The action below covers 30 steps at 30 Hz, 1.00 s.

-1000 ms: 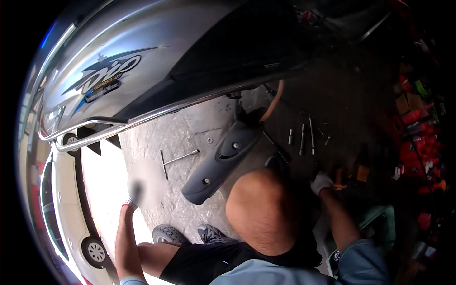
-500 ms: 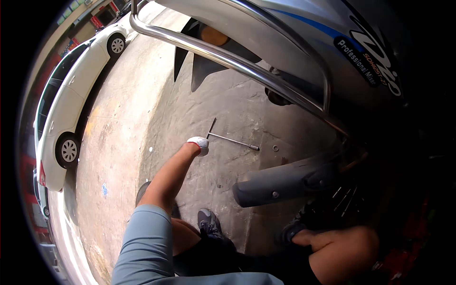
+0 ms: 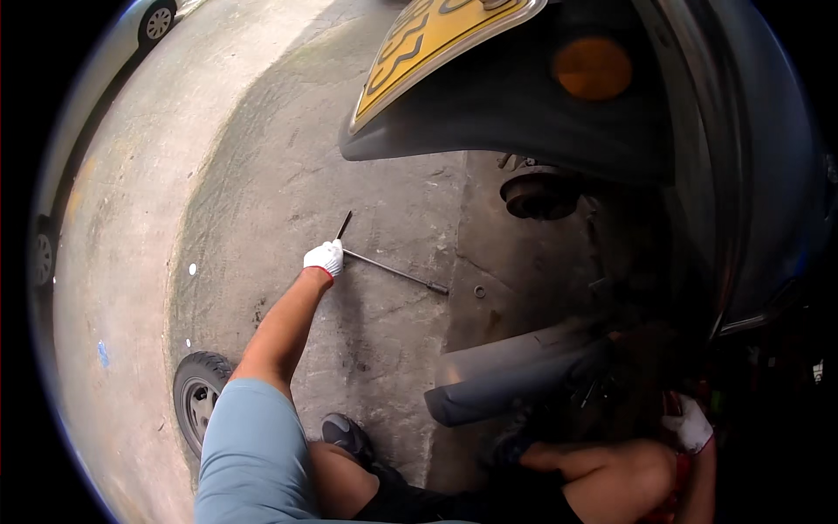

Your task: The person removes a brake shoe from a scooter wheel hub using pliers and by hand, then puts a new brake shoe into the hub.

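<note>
My left hand [image 3: 325,258], in a white knitted glove with a red cuff, is closed on the crossbar of a T-handle socket wrench [image 3: 394,271]. The wrench's long shaft slants right along the concrete, socket end beside a small metal ring [image 3: 479,292]. One end of the crossbar sticks out past my fingers. My right hand [image 3: 691,425], also gloved in white, is low at the right beside my right knee, next to something red. Shadow and its angle hide most of those fingers, so I cannot make out any grip.
A motorcycle's rear fender [image 3: 506,122] with a yellow plate [image 3: 436,44] overhangs the far right. Its exhaust muffler [image 3: 515,371] juts out before my knees. A detached wheel [image 3: 199,400] lies left of my sleeve. A pale car [image 3: 96,79] stands far left.
The view has shifted toward the motorcycle's rear, bringing the plate and loose wheel in. My left hand has closed on the wrench's crossbar. My right hand has come into view.
</note>
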{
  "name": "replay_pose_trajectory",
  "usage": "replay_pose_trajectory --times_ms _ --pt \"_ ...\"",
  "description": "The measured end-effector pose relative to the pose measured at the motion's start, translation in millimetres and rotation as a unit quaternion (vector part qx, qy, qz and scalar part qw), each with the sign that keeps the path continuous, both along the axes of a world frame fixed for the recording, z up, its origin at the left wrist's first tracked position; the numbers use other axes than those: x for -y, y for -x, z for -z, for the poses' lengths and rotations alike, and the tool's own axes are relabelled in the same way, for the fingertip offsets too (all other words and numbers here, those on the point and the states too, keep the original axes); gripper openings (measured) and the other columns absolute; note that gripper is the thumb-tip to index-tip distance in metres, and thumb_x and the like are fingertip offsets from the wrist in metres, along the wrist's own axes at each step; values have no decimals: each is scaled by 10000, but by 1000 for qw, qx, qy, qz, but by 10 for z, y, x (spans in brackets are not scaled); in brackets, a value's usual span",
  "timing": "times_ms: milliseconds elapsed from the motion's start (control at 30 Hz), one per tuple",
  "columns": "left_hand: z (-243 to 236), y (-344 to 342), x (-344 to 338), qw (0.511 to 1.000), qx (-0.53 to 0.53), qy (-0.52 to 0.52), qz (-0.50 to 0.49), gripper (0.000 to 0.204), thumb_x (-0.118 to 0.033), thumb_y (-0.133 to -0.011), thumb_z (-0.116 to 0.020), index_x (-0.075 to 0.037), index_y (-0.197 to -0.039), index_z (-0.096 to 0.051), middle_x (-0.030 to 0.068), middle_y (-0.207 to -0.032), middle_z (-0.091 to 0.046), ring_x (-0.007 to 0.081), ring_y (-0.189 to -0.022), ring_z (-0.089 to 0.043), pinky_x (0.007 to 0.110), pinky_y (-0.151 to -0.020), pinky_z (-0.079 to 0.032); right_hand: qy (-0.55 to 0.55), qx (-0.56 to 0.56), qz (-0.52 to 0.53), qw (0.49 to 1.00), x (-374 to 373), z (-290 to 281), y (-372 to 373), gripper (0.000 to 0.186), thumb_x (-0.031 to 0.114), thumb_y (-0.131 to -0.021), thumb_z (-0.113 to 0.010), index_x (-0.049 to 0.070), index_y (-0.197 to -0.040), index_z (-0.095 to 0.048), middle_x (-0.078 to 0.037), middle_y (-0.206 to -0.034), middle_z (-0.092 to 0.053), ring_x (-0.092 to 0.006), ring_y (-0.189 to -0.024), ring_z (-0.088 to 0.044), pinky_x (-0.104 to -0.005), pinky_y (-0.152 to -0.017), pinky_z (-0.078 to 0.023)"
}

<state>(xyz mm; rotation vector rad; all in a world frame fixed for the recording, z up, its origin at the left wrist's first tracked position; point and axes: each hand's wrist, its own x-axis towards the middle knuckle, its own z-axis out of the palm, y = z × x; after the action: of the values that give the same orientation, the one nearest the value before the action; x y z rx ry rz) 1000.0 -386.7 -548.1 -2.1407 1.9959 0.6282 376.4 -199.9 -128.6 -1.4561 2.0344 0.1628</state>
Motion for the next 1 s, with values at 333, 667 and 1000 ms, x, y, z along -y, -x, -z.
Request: replay_pose_trajectory --times_ms 333,667,1000 --pt "90 -287 -133 998 22 34 -55 212 -86 -883 -440 18 -1066 -466 264 -1056 -582 386 -952 -619 428 -793 -516 30 387 191 902 1229 589 -1681 206 140 -936 -507 20 -1099 -548 -30 -790 -593 -95 -664 -565 -227 -579 -478" --pt "221 -219 -31 997 -31 42 -56 339 -132 -790 -541 21 -1075 -437 275 -983 -595 405 -924 -615 453 -794 -498 70 423 205 880 2147 871 -2226 217 175 -958 -469 56 -1133 -518 -81 -948 -595 -244 -734 -668 -343 -531 -593" --pt "178 -300 251 937 -283 147 -145 101 -134 -855 -527 -44 -902 -529 121 -710 -603 224 -555 -542 340 -493 -415 120 358 188 907 2459 999 -2342 194 193 -941 -504 49 -1066 -539 -76 -852 -613 -191 -681 -621 -339 -530 -560"
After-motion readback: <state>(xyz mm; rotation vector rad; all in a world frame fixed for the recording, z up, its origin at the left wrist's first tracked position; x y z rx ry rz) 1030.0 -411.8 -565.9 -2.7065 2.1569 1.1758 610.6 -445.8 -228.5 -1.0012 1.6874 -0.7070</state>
